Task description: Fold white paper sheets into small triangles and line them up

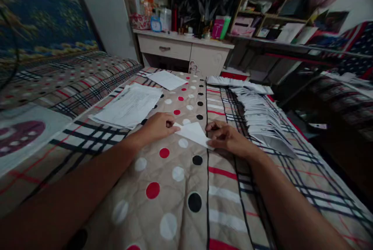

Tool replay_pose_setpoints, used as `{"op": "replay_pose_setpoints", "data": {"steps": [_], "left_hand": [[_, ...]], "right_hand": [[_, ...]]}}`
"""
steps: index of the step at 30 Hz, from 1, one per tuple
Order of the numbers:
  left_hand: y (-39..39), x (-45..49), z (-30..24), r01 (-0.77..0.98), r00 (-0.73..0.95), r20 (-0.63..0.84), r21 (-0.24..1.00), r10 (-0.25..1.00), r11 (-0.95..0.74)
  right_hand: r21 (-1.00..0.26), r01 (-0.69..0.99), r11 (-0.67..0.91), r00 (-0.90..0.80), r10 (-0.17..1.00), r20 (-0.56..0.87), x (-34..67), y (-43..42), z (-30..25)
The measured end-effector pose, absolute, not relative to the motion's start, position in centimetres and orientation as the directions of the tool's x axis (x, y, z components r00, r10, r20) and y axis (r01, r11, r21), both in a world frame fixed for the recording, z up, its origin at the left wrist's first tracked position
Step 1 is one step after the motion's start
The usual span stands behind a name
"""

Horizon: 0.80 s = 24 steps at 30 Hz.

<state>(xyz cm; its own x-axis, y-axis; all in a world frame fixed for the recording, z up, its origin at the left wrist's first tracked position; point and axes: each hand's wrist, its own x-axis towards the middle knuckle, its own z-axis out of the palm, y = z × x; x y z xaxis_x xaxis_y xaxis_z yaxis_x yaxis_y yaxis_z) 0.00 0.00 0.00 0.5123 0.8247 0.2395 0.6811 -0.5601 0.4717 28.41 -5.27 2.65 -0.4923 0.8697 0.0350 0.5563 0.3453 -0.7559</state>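
A small white folded paper (194, 132) lies on the polka-dot and plaid quilt (177, 188) of a bed. My left hand (159, 125) is curled, with its fingertips pinching the paper's left corner. My right hand (225, 136) is also curled and presses on the paper's right edge. Both forearms reach in from the bottom of the view.
A long row of folded white papers (256, 114) runs along the quilt to the right. Flat paper sheets (129, 105) and another sheet (167, 79) lie at the left and back. A cluttered dresser (183, 46) and shelves (271, 17) stand beyond the bed.
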Motion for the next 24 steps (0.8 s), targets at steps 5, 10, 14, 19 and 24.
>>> {"op": "replay_pose_setpoints", "data": {"steps": [5, 10, 14, 19, 24], "left_hand": [[0.1, 0.2, 0.1, 0.688, 0.499, 0.242, 0.473, 0.832, -0.55], [0.2, -0.2, 0.4, 0.712, 0.445, 0.189, 0.518, 0.875, -0.474], [-0.1, -0.1, 0.7, 0.733, 0.355, 0.167, 0.561, 0.92, -0.384], [-0.6, 0.4, 0.1, 0.674, 0.406, 0.286, 0.548, 0.868, -0.496], [-1.1, 1.0, -0.2, 0.544, 0.6, 0.51, 0.306, 0.617, -0.782]], "right_hand": [[-0.697, 0.629, 0.345, -0.441, 0.896, 0.046, 28.2, -5.5, 2.6], [-0.67, 0.668, 0.325, -0.396, 0.917, 0.05, 28.0, -5.4, 2.4], [-0.621, 0.703, 0.347, -0.363, 0.926, 0.107, 27.7, -5.4, 2.0], [-0.484, 0.815, 0.319, -0.283, 0.948, 0.147, 26.4, -5.9, 1.9], [-0.572, 0.781, 0.249, -0.163, 0.967, 0.198, 25.6, -5.8, 0.8]]}}
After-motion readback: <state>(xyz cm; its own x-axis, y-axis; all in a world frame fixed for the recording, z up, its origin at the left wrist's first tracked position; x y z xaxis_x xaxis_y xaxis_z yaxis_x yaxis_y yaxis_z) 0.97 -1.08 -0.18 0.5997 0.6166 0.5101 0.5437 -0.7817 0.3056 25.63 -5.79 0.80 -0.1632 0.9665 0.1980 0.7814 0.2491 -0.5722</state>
